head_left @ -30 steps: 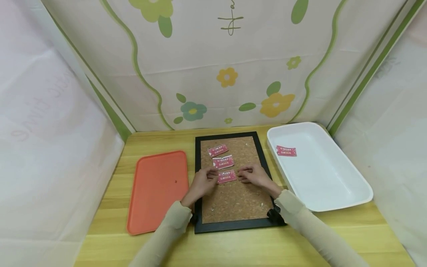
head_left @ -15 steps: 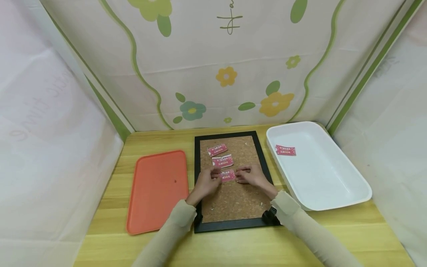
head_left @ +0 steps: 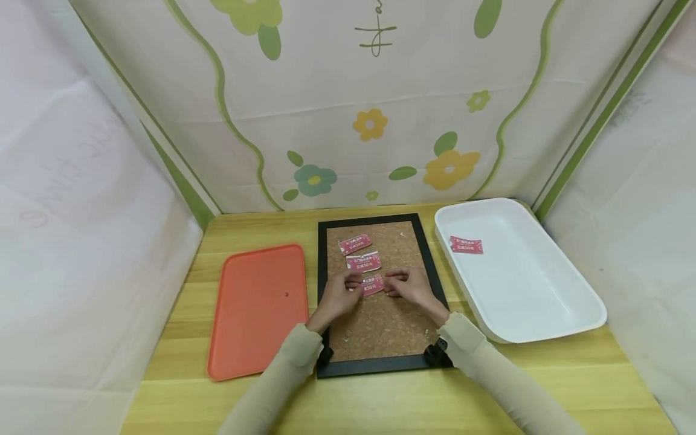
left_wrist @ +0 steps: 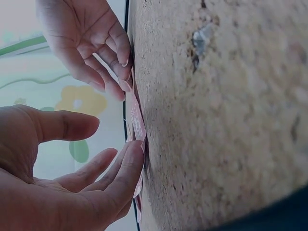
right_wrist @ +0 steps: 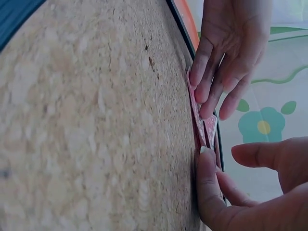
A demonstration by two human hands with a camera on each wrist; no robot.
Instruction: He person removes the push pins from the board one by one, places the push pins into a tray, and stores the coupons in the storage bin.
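Observation:
On a black-framed cork board (head_left: 386, 329), a pink paper coupon (head_left: 374, 284) lies lowest of three in a column, a small pale spot like a pin head at its top edge. My left hand (head_left: 338, 295) covers its left end; in the left wrist view its extended fingers (left_wrist: 130, 161) press the coupon, thumb held apart. At the other end is my right hand (head_left: 411, 286). An index fingertip (right_wrist: 207, 161) touches the coupon's edge in the right wrist view, thumb likewise apart. Above lie a middle coupon (head_left: 364, 262) and a tilted top coupon (head_left: 354, 244).
To the left lies an orange-red tray (head_left: 255, 314) with a small dark spot. A deep white tray (head_left: 538, 272) stands on the right, holding another pink coupon (head_left: 466, 244). Small clear pins (head_left: 426, 332) stick in the cork near its corners. Printed fabric (head_left: 348, 90) encloses the wooden table.
My left hand has shifted slightly right, covering more of the lowest coupon's left end. My right hand has moved slightly left and remains at its right end.

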